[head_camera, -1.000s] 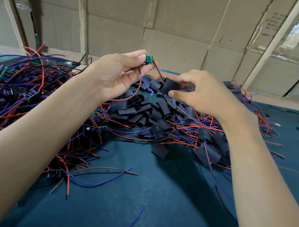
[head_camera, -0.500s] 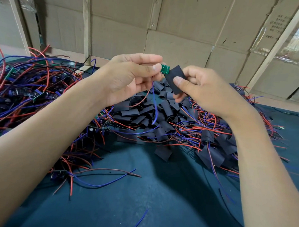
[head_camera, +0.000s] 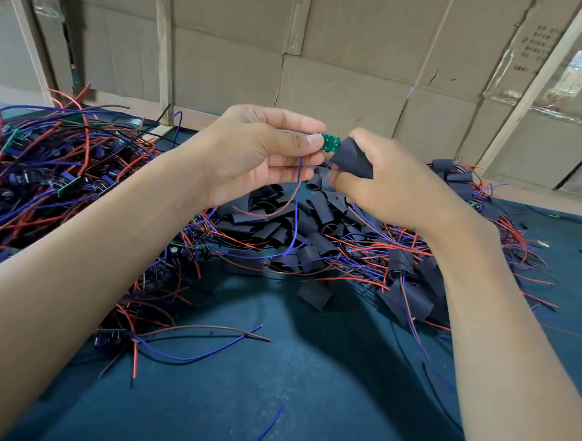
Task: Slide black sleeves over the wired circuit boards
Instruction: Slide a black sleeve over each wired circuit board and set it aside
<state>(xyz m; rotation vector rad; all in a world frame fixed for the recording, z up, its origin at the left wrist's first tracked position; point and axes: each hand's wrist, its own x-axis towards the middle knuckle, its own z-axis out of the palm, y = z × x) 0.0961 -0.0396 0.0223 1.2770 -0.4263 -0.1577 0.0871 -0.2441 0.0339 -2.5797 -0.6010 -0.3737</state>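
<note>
My left hand (head_camera: 259,152) pinches a small green circuit board (head_camera: 329,142) between thumb and fingers, above the table; its red and blue wires (head_camera: 296,200) hang down from it. My right hand (head_camera: 384,181) grips a black sleeve (head_camera: 352,159) right beside the board, its open end touching the board's right edge. A heap of loose black sleeves (head_camera: 302,227) lies under both hands. A tangle of wired circuit boards (head_camera: 51,176) covers the table's left side.
Sleeved boards with red and blue wires (head_camera: 410,279) are piled at the right. The table is covered in dark teal cloth (head_camera: 276,379), with stray wires (head_camera: 190,346) on it. Cardboard walls (head_camera: 340,55) and wooden slats close the back.
My right hand has lifted the black sleeve off the heap and brought it up to the board. My left hand has shifted the board slightly right, toward the sleeve's mouth.
</note>
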